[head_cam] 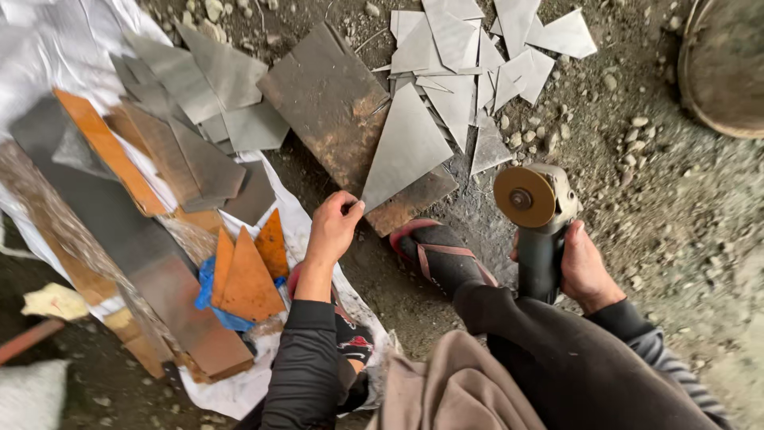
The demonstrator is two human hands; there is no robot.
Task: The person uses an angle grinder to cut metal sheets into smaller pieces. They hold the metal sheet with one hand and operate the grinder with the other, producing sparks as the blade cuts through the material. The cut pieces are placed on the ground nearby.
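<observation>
bent knees in dark trousers (557, 358) sit lowest in view, just behind the rusty plate (342, 111). left hand (334, 227) pinches the near corner of a grey metal triangle (406, 147) lying on that plate. right hand (585, 267) is wrapped around an angle grinder (537, 211), right of the plate. a sandalled foot (438, 251) rests at the plate's near edge; cut grey offcuts (477, 56) lie beyond, rusty orange strips (135, 207) to its left.

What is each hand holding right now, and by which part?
The left hand pinches the triangular metal sheet at its lower corner. The right hand grips the angle grinder around its body, disc facing up.
</observation>
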